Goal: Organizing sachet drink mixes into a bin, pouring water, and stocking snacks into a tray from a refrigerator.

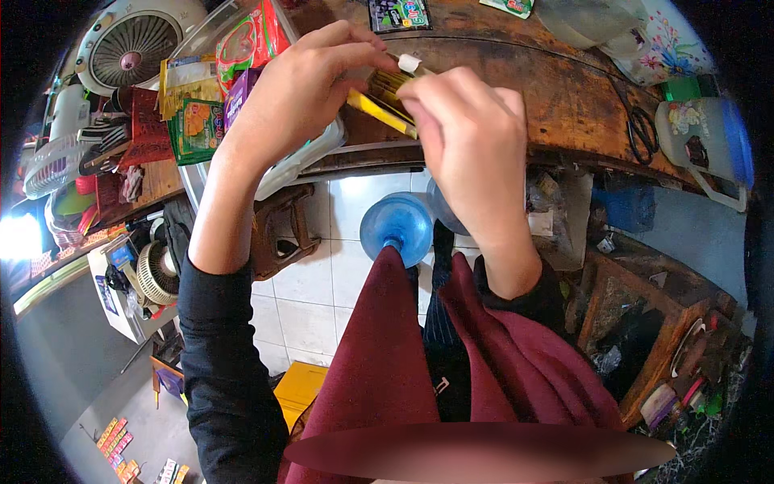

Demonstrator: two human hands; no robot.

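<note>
Over the front edge of a worn wooden table, both hands meet at a small yellow box with thin yellow packets inside. My left hand reaches in from the left, its fingertips at the box's far side by a small white piece. My right hand has thumb and fingers pinched together at the box's right end; what lies between them is hidden. Left of the box, beneath my left forearm, a clear plastic container holds green sachets, a red and green packet and a purple packet.
Black-handled scissors and a plastic container with a blue lid lie at the right. A dark sachet is at the back. A fan stands back left. Below are a blue water jug and a wooden stool.
</note>
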